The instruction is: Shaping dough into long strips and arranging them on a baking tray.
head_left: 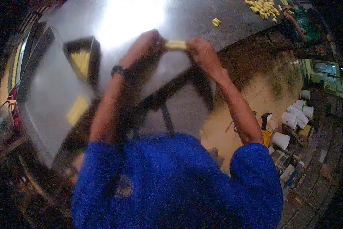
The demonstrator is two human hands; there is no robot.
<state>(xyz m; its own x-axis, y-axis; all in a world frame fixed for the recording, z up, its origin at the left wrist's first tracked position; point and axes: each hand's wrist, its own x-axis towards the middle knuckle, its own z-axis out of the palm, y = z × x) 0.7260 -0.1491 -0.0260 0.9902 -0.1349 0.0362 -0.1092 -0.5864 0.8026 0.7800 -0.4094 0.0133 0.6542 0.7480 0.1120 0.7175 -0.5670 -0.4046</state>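
A short pale-yellow strip of what looks like dough [176,45] is stretched level between my two hands, above the near edge of the metal table [194,23]. My left hand [150,42], with a dark band at the wrist, is closed on the strip's left end. At its right end, my right hand [203,53] is closed too. Both hands are blurred, so single fingers hardly show. Left of my left forearm stands a dark tin [97,61] with yellow strips [79,63] side by side in it. More yellow strips [78,110] lie together nearer me.
A pile of yellow dough pieces [263,8] lies at the table's far right, with one small piece [216,22] apart from it. A co-worker in green [309,26] reaches toward the pile. White buckets [281,140] stand on the floor at right.
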